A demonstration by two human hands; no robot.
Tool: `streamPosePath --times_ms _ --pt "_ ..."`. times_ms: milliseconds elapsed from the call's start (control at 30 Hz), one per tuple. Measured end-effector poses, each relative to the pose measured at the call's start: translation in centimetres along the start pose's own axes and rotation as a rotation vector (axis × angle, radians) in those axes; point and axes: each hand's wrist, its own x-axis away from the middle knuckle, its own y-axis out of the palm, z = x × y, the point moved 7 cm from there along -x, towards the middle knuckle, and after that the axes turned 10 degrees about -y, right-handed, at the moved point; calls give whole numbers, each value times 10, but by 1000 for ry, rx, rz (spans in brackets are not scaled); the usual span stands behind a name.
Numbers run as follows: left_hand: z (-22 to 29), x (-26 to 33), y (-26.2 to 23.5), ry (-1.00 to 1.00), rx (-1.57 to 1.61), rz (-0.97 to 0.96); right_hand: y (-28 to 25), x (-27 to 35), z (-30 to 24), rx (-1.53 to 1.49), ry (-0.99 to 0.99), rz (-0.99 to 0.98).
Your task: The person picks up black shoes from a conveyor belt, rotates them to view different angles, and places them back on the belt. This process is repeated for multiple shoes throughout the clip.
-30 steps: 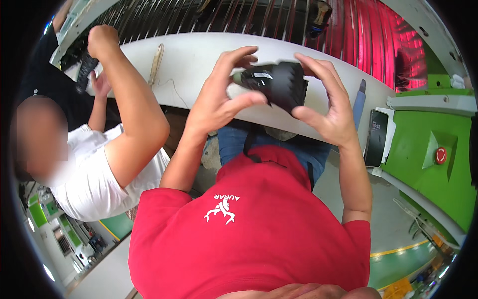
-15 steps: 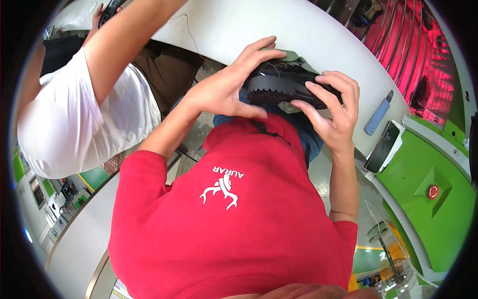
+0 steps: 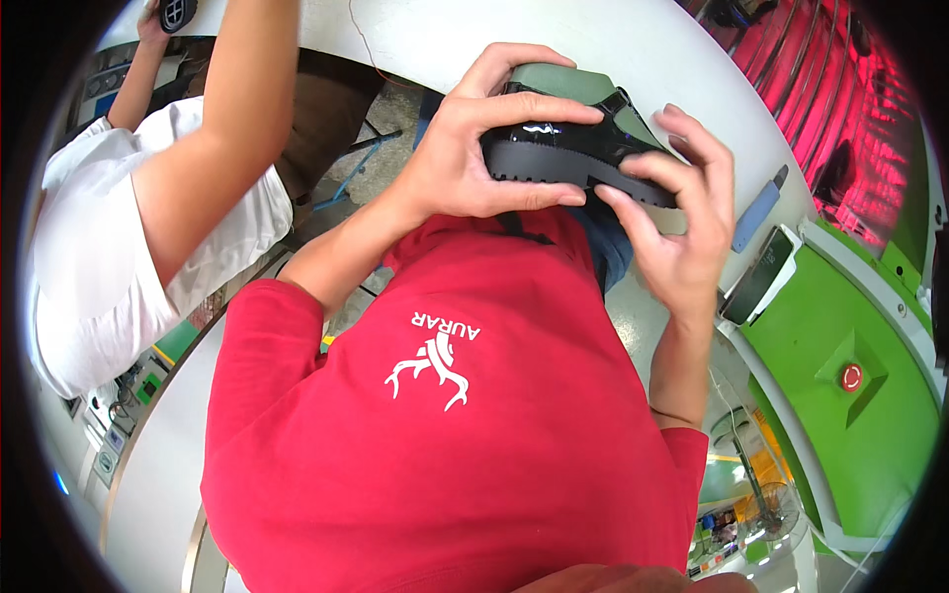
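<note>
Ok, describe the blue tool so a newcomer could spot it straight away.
Start at the white table across the top and follow it right, past the right hand. The blue tool lies there, beside the phone. Unlike the flat, dark phone, it is slim, with a blue handle and a dark tip.

A green machine [image 3: 805, 394] with stop button [image 3: 851, 378] shows a workshop.

From my remote seat I count two near hands [image 3: 474, 148] [image 3: 687, 232], one co-worker [image 3: 104, 262], one phone [image 3: 759, 277], one blue-handled tool [image 3: 757, 215], one red button [image 3: 851, 378], one shoe [image 3: 554, 148], perhaps a second, cropped shoe [image 3: 178, 14].
</note>
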Motion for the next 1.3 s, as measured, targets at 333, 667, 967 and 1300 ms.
streamPosePath --times_ms 333,667,967,1300 --pt "12 -21 0 189 -77 -74 -7 21 29 -151 292 -14" --pt "78 -57 26 511 9 10 -67 -39 -49 24 -108 99" --pt "-15 -54 -8 73 -64 -109 -30 16 78 -59 79 -13" --pt "-31 -55 -1 27 254 -206 -20 21 87 -143 56 150"
